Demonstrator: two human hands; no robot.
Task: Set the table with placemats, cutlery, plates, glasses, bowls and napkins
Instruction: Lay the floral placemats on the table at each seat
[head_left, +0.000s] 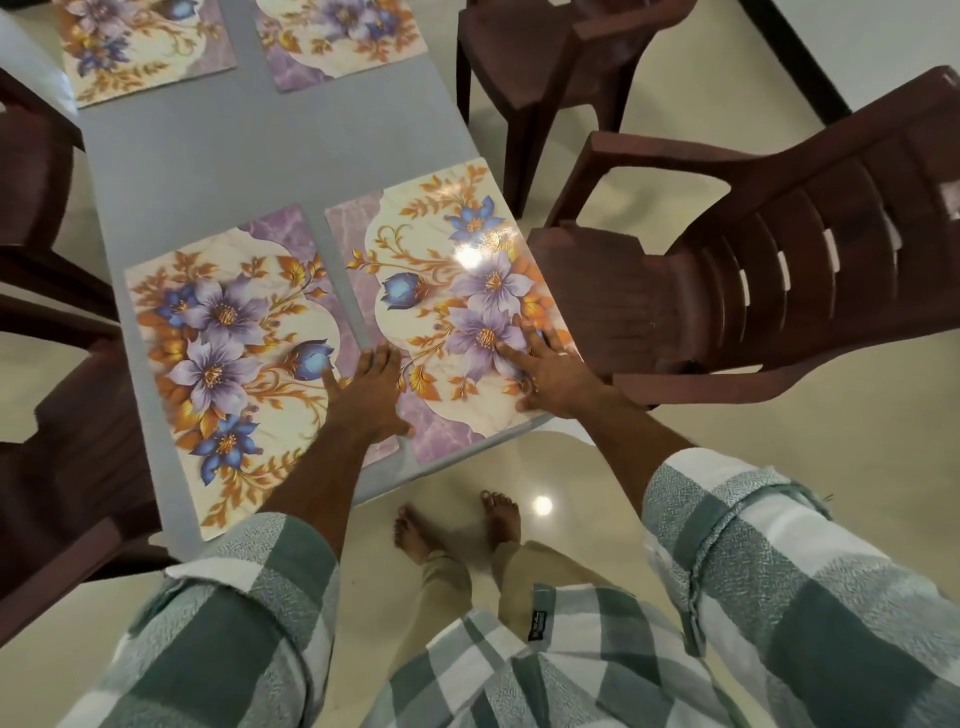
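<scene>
Several floral placemats lie flat on the grey table (218, 166). The near right placemat (441, 291) sits at the table's corner, and both my hands rest flat on it. My left hand (371, 389) presses its near left edge, fingers spread, beside the near left placemat (228, 358). My right hand (545, 369) lies palm down on its right side, fingers apart, over a purple flower. Two more placemats lie at the far end, one on the left (140, 47) and one on the right (337, 36). No cutlery, plates, glasses, bowls or napkins are in view.
Brown plastic chairs surround the table: one close on the right (753, 275), one at the far right (550, 57), and others along the left (57, 441). My bare feet (457, 525) stand on the glossy cream floor just below the table's corner.
</scene>
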